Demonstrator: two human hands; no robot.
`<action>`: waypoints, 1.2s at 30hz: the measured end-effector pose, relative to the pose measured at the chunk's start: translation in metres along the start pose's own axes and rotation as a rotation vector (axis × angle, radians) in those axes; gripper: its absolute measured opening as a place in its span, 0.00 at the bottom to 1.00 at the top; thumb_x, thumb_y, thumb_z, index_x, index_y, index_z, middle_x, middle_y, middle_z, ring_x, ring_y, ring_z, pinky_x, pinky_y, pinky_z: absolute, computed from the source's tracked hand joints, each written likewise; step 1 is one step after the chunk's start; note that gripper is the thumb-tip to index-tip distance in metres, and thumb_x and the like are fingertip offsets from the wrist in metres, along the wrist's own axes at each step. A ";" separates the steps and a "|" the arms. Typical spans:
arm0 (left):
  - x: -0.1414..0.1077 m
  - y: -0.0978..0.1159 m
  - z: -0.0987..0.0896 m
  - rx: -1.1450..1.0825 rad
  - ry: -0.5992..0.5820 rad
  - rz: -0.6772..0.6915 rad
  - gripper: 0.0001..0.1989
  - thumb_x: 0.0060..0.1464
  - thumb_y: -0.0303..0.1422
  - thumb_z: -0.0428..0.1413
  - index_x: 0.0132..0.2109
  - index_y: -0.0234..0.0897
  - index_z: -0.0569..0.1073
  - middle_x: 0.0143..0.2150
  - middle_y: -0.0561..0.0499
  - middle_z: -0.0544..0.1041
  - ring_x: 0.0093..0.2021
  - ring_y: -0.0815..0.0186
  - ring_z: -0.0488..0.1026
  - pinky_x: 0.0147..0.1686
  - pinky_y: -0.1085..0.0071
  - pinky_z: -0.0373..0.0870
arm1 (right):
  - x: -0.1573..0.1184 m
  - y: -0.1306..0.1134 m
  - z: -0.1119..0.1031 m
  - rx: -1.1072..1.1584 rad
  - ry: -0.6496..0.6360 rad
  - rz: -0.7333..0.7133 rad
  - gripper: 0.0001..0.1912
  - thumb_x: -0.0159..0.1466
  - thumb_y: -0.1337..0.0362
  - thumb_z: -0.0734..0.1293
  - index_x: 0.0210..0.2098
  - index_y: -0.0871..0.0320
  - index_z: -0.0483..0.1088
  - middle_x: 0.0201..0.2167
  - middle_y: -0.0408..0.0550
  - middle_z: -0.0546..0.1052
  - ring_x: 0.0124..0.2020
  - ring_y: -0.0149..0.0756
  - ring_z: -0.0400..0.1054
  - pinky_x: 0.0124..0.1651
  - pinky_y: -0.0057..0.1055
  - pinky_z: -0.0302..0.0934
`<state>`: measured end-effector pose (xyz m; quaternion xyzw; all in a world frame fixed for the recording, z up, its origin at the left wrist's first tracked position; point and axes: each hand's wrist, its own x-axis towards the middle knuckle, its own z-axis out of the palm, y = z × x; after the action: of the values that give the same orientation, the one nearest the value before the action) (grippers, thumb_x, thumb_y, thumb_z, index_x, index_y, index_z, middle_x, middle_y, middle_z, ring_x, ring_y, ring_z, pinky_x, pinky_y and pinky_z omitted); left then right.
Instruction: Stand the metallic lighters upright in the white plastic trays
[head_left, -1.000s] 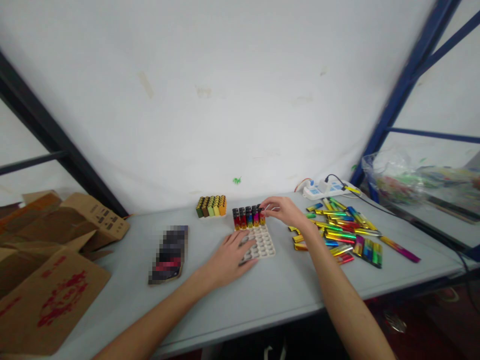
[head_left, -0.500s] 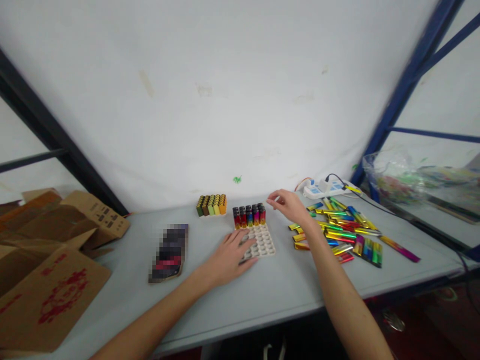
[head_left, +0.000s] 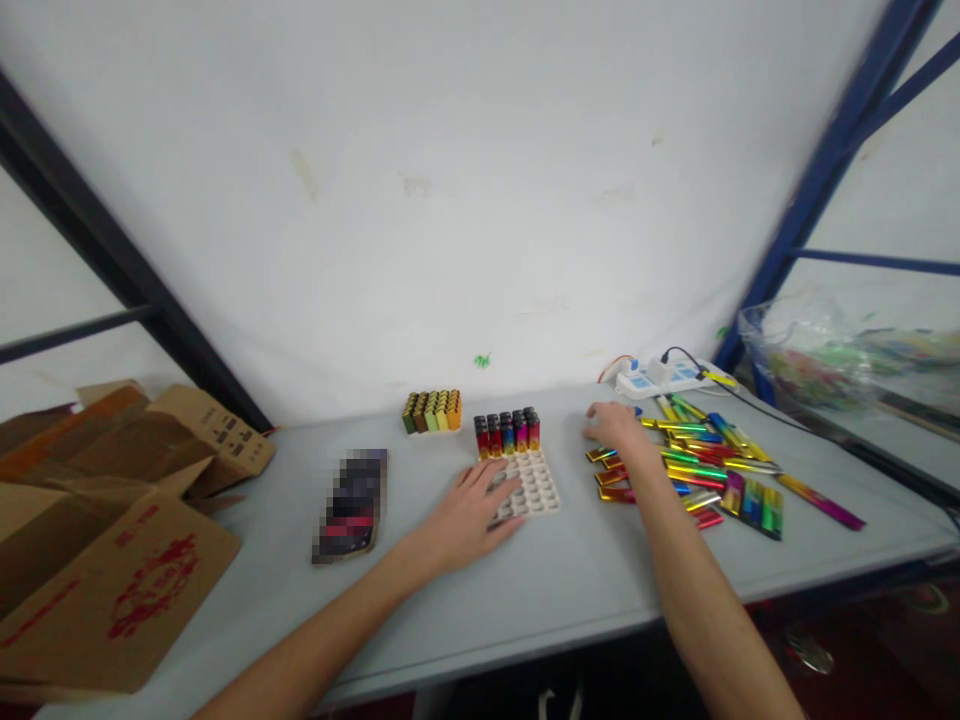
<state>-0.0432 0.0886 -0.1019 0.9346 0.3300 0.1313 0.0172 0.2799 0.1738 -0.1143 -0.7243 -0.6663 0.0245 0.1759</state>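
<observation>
My left hand (head_left: 480,510) lies with fingers spread on the left side of a white tray (head_left: 541,490) full of holes. In the tray's far rows stand several lighters (head_left: 508,437) with black tops and red, blue and purple bodies. My right hand (head_left: 613,425) is at the left edge of a pile of shiny metallic-coloured strips (head_left: 690,468). Its fingers bend down toward the table; their tips are hidden or blurred, so I cannot make out anything in them.
Behind, a block of green, brown and yellow lighters (head_left: 432,412) stands by the wall. A blurred-out phone-like object (head_left: 351,505) lies at left, near open cardboard boxes (head_left: 150,590). A power strip (head_left: 664,377) with cables sits behind the pile, and a plastic bag (head_left: 802,345) at right.
My right hand has moved right, away from beside the standing lighters to the pile's left edge. The left hand stays on the tray. The view has shifted slightly.
</observation>
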 end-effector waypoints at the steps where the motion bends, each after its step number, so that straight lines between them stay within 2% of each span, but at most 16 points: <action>1: 0.000 0.000 0.000 0.000 0.001 0.001 0.22 0.68 0.43 0.53 0.64 0.42 0.67 0.67 0.40 0.65 0.67 0.50 0.61 0.65 0.47 0.61 | 0.000 -0.004 0.001 -0.005 -0.009 0.022 0.14 0.59 0.68 0.70 0.45 0.59 0.77 0.43 0.60 0.77 0.52 0.52 0.70 0.57 0.47 0.60; 4: 0.000 -0.001 0.001 0.001 0.016 0.014 0.22 0.68 0.43 0.53 0.64 0.41 0.68 0.66 0.39 0.65 0.67 0.49 0.62 0.65 0.48 0.62 | -0.002 -0.016 -0.002 -0.005 -0.041 0.055 0.18 0.58 0.67 0.71 0.49 0.59 0.77 0.48 0.60 0.74 0.53 0.51 0.68 0.57 0.44 0.60; 7: 0.000 -0.002 0.002 0.004 0.026 0.026 0.22 0.68 0.43 0.52 0.64 0.41 0.67 0.66 0.39 0.65 0.67 0.49 0.62 0.65 0.48 0.62 | -0.004 -0.025 -0.011 0.022 -0.040 0.014 0.24 0.56 0.64 0.75 0.53 0.59 0.75 0.52 0.61 0.71 0.55 0.51 0.67 0.59 0.43 0.59; 10: 0.000 -0.001 0.001 0.016 0.024 0.028 0.22 0.68 0.44 0.52 0.64 0.41 0.67 0.66 0.39 0.65 0.66 0.50 0.62 0.65 0.48 0.62 | -0.004 -0.030 -0.022 0.056 -0.020 -0.049 0.26 0.57 0.62 0.75 0.54 0.58 0.74 0.53 0.58 0.70 0.56 0.48 0.66 0.61 0.41 0.58; 13: -0.001 -0.001 0.001 0.021 0.021 0.027 0.22 0.68 0.43 0.52 0.64 0.41 0.67 0.66 0.39 0.65 0.66 0.50 0.62 0.65 0.48 0.62 | -0.001 -0.036 -0.026 0.177 0.072 -0.233 0.21 0.59 0.60 0.74 0.51 0.57 0.74 0.52 0.54 0.70 0.57 0.44 0.65 0.63 0.40 0.58; 15: -0.001 -0.001 0.001 0.019 0.023 0.030 0.22 0.68 0.43 0.52 0.64 0.41 0.68 0.66 0.39 0.65 0.67 0.50 0.62 0.65 0.49 0.62 | 0.000 -0.040 -0.021 0.283 0.159 -0.381 0.19 0.60 0.61 0.74 0.49 0.56 0.74 0.52 0.53 0.69 0.57 0.44 0.65 0.64 0.41 0.58; 17: -0.001 -0.001 0.002 0.015 0.036 0.031 0.22 0.68 0.43 0.53 0.64 0.41 0.68 0.66 0.39 0.66 0.67 0.50 0.62 0.65 0.48 0.62 | 0.001 -0.044 -0.011 0.332 0.186 -0.453 0.18 0.58 0.64 0.75 0.48 0.56 0.74 0.52 0.53 0.69 0.56 0.44 0.65 0.63 0.42 0.59; 22: -0.001 -0.003 0.003 0.004 0.054 0.033 0.22 0.67 0.42 0.54 0.64 0.42 0.68 0.65 0.39 0.67 0.66 0.50 0.63 0.65 0.47 0.62 | 0.002 -0.045 0.012 0.309 0.019 -0.474 0.22 0.57 0.69 0.74 0.51 0.59 0.73 0.54 0.56 0.68 0.58 0.44 0.65 0.63 0.43 0.61; 25: 0.000 -0.003 0.004 0.001 0.051 0.033 0.22 0.67 0.42 0.54 0.64 0.42 0.68 0.65 0.39 0.67 0.66 0.49 0.62 0.64 0.47 0.63 | 0.002 -0.039 0.012 0.261 -0.032 -0.464 0.29 0.57 0.64 0.76 0.57 0.58 0.71 0.58 0.59 0.67 0.63 0.48 0.60 0.65 0.44 0.57; 27: -0.001 -0.004 0.004 0.001 0.053 0.033 0.22 0.67 0.43 0.54 0.64 0.42 0.68 0.65 0.39 0.67 0.66 0.50 0.63 0.64 0.47 0.63 | 0.001 -0.034 0.009 0.208 -0.036 -0.389 0.35 0.56 0.57 0.77 0.61 0.58 0.68 0.60 0.61 0.67 0.65 0.52 0.58 0.66 0.47 0.55; 30: -0.001 -0.004 0.004 0.008 0.042 0.030 0.22 0.67 0.43 0.53 0.64 0.41 0.68 0.65 0.39 0.67 0.66 0.50 0.63 0.65 0.47 0.62 | 0.000 -0.031 0.006 0.168 -0.086 -0.276 0.37 0.57 0.51 0.76 0.61 0.60 0.68 0.55 0.63 0.71 0.61 0.55 0.64 0.63 0.49 0.57; 33: -0.001 -0.004 0.004 0.011 0.031 0.028 0.22 0.67 0.43 0.53 0.64 0.41 0.68 0.65 0.39 0.66 0.66 0.50 0.62 0.65 0.48 0.62 | 0.000 -0.034 0.006 0.189 -0.121 -0.279 0.34 0.59 0.54 0.75 0.61 0.60 0.68 0.52 0.60 0.74 0.55 0.50 0.69 0.60 0.44 0.62; 36: -0.001 -0.004 0.004 0.007 0.033 0.030 0.22 0.67 0.43 0.53 0.64 0.42 0.68 0.66 0.39 0.66 0.66 0.50 0.62 0.65 0.48 0.62 | 0.000 -0.039 0.005 0.220 -0.101 -0.321 0.35 0.57 0.59 0.77 0.61 0.58 0.67 0.53 0.56 0.71 0.53 0.45 0.70 0.60 0.40 0.63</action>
<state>-0.0451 0.0919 -0.1066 0.9372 0.3168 0.1456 0.0067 0.2407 0.1772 -0.1080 -0.5831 -0.7743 0.1050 0.2223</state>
